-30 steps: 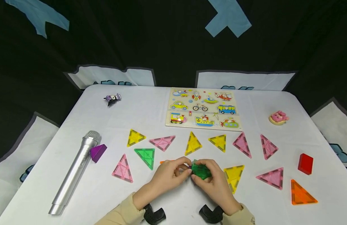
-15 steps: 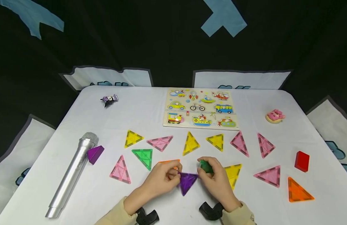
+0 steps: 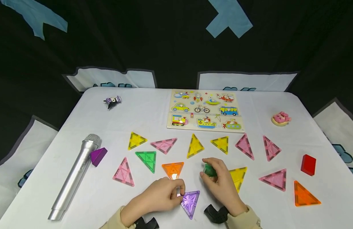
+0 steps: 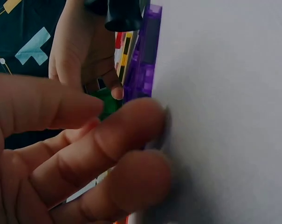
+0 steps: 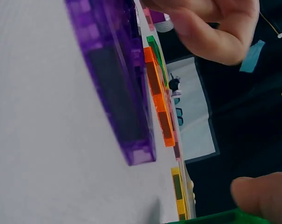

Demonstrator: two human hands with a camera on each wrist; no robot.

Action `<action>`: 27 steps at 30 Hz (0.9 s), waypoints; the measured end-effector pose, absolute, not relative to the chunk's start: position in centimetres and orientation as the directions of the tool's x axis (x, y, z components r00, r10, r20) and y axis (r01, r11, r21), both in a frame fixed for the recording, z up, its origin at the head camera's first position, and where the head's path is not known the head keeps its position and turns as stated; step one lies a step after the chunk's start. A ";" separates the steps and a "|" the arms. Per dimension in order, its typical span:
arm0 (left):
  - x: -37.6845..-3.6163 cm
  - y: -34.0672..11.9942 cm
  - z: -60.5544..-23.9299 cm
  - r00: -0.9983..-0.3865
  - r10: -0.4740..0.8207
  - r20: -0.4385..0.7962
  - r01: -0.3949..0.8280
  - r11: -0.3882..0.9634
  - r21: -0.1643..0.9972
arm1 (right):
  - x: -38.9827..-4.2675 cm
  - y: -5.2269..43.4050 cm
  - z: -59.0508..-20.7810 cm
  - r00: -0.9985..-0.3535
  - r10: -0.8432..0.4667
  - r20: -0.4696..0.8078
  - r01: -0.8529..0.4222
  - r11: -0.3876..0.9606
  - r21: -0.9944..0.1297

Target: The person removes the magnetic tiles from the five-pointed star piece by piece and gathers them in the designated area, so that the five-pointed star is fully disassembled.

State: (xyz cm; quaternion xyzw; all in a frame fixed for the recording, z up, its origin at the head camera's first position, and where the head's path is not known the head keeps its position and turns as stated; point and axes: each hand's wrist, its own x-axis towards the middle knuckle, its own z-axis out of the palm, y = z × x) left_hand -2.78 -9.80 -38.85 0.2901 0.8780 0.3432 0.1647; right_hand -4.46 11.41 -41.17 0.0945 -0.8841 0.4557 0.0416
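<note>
My left hand is low in front of me. Its thumb and index fingertips pinch the left corner of a purple translucent triangle tile, which slants close over the white tabletop. That tile shows edge-on in the right wrist view, dark strips along its side. In the left wrist view the fingers cover part of it. My right hand, farther right, holds a green translucent tile between thumb and fingers. Much of the green tile is hidden behind that hand, and its edge shows low in the right wrist view.
An orange tile lies just beyond my left hand, a yellow one beside my right. Several pink, yellow and green triangles spread around. A silver microphone touches a purple block at left. A wooden vehicle puzzle lies behind.
Both hands were together on the green piece, then drew apart. My left hand has brought the purple tile out and down towards me, uncovering the orange tile; the right keeps the green one.
</note>
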 end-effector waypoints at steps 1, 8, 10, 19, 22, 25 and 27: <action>-2.8 -9.8 -38.8 -0.780 0.620 -0.084 0.393 0.590 0.705 | -4.4 11.4 -41.1 -0.980 -0.129 0.154 -0.201 0.583 -0.787; -3.3 -9.5 -39.0 -0.832 0.555 -0.011 0.337 0.520 0.785 | -4.2 11.2 -40.9 -0.987 -0.077 0.138 -0.156 0.628 -0.763; -3.6 -9.3 -38.9 -0.847 0.530 0.023 0.335 0.501 0.798 | -4.2 11.2 -40.9 -0.988 -0.074 0.132 -0.150 0.608 -0.779; -5.8 -6.6 -38.3 -0.798 0.586 0.141 0.504 0.519 0.690 | -4.0 11.1 -41.2 -0.978 -0.172 0.116 -0.191 0.527 -0.828; -6.1 -6.1 -38.4 -0.781 0.607 0.147 0.540 0.539 0.647 | -4.0 11.0 -41.3 -0.973 -0.190 0.133 -0.214 0.518 -0.828; -6.2 -5.9 -38.6 -0.799 0.580 0.159 0.535 0.566 0.628 | -4.0 11.0 -41.3 -0.969 -0.193 0.156 -0.236 0.513 -0.825; -6.3 -5.8 -38.7 -0.811 0.558 0.177 0.530 0.571 0.627 | -4.1 11.0 -41.4 -0.966 -0.185 0.181 -0.253 0.520 -0.816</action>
